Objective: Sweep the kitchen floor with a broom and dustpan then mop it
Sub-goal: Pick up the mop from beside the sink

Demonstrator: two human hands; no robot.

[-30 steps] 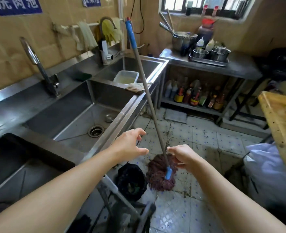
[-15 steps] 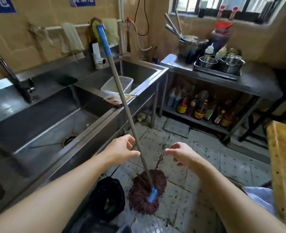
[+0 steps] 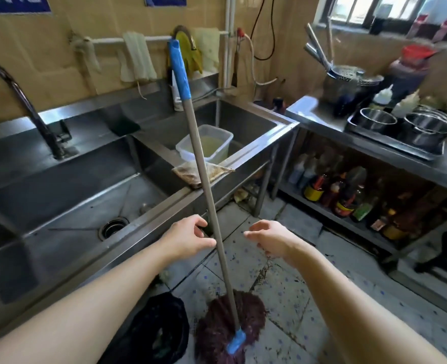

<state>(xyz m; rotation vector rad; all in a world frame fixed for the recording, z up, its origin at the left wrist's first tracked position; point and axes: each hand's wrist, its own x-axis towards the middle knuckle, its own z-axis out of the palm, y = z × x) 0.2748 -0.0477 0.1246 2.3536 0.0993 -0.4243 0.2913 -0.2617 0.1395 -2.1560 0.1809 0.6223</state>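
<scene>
Where the tiled floor [image 3: 290,290] lies nearest, speckled with dirt, the dark red head of the mop [image 3: 230,327] rests on it, just beside a bin lined with a black bag [image 3: 162,329]. The mop's grey handle rises from a blue collar and leans away toward the sinks, ending in a blue grip. On either side of the handle are the two hands. The left hand [image 3: 188,237] has its fingers loosely spread, with the thumb tip at or just touching the handle; it does not grip it. The right hand [image 3: 272,239] is relaxed and half-curled, clear of the handle and holding nothing. Beyond them runs the steel sink [image 3: 67,206] with a drain, a stained rag [image 3: 204,173] draped on its rim, and a plastic tub [image 3: 206,144] in the farther basin. To the right, the counter [image 3: 319,114] carries steel pots [image 3: 424,128], with bottles [image 3: 345,195] on a shelf beneath.
</scene>
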